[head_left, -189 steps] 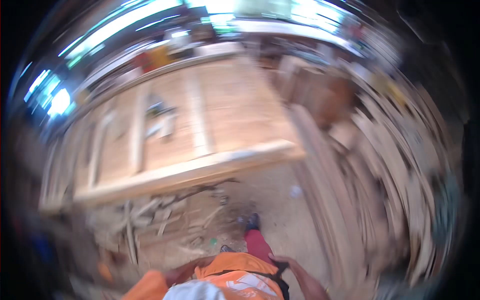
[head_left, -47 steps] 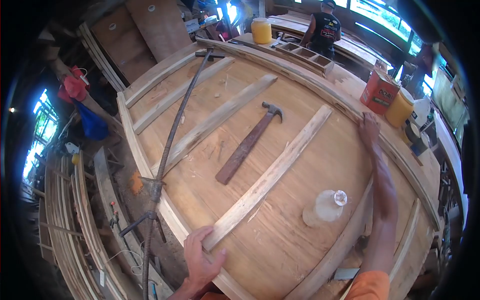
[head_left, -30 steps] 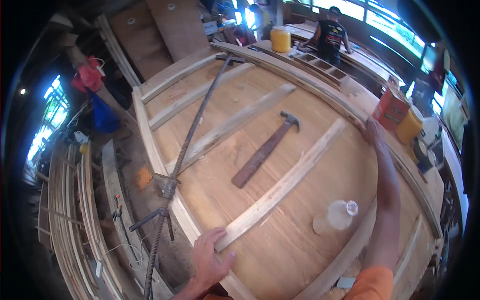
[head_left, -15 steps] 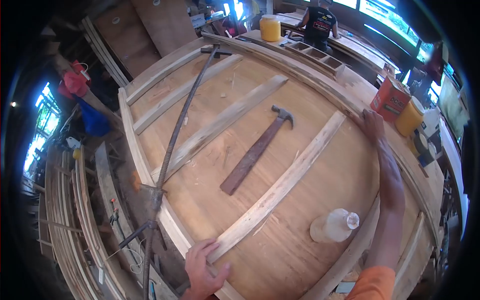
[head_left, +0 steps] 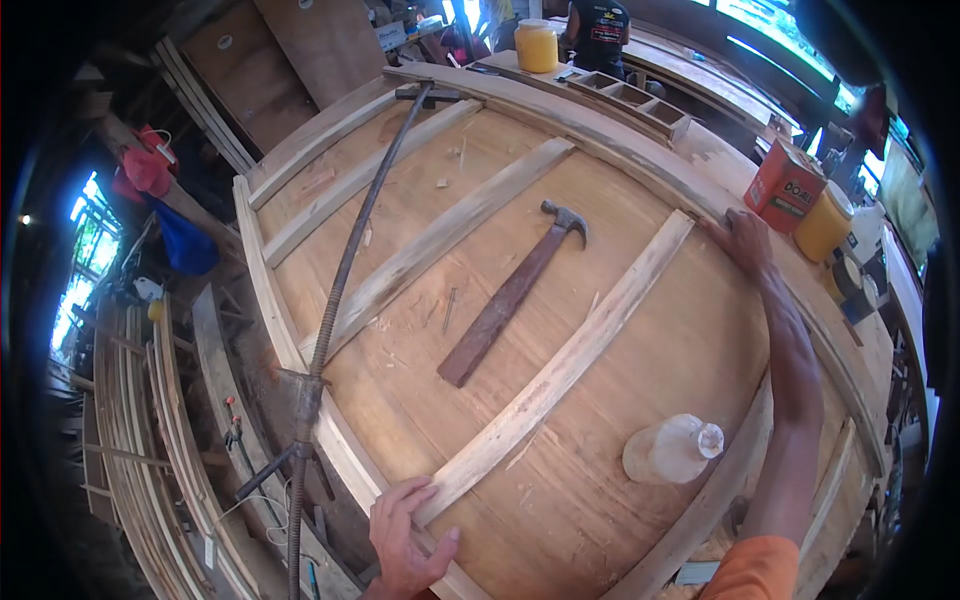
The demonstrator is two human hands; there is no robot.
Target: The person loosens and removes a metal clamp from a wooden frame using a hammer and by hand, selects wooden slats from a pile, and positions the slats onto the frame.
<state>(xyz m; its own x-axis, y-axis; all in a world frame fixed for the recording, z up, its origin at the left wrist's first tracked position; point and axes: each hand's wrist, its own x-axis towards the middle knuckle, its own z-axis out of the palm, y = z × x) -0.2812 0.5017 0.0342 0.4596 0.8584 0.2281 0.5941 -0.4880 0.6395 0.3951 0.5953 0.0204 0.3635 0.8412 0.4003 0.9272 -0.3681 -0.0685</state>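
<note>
My left hand (head_left: 410, 545) lies over the near rail (head_left: 345, 455) of a wooden frame, its fingertips at the near end of a pale wooden slat (head_left: 570, 370) and its thumb apart. At the slat's far end, my right hand (head_left: 740, 242) curls over the far rail (head_left: 640, 165); its fingertips are partly hidden. Between the slats, a claw hammer (head_left: 510, 300) with a brown wooden handle lies on the plywood panel (head_left: 600, 510). A cloudy plastic bottle (head_left: 665, 450) stands on the panel near my right forearm.
A long bar clamp (head_left: 345, 270) spans the frame at the left. A red tin (head_left: 785, 187) and a yellow jar (head_left: 823, 228) stand beyond the far rail. Another yellow tub (head_left: 536, 46) is at the back, near a person (head_left: 600, 35). Long boards (head_left: 150, 430) are stacked at left.
The view has shifted slightly. The person at the back appears farther left. My right hand has shifted a little at the far rail; my left hand stays at the slat's near end.
</note>
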